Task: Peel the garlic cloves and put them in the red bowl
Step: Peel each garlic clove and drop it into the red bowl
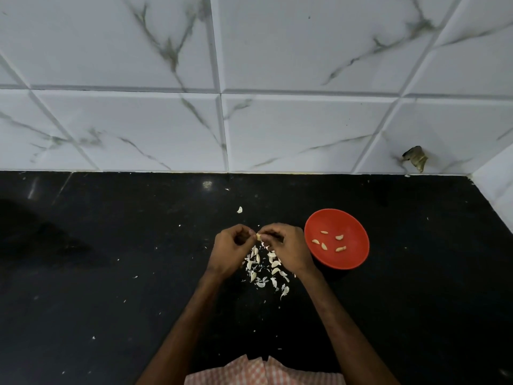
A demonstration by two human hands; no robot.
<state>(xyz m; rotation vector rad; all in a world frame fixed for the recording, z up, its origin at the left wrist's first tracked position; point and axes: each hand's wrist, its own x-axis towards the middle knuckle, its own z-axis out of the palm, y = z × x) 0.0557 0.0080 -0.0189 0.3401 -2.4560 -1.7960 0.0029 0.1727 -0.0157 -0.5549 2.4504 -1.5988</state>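
Clove [258, 237] is being pinched by left hand [231, 247] & right hand [284, 245]; 5 peeled cloves [324, 246] in red bowl [348, 261], pile [266, 270] below is waiting.

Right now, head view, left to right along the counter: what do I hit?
left hand → clove pinched between both hands → right hand → red bowl

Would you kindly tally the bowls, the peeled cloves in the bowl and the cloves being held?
Red bowl: 1
Peeled cloves in bowl: 5
Clove held by left hand and right hand: 1
Total: 7
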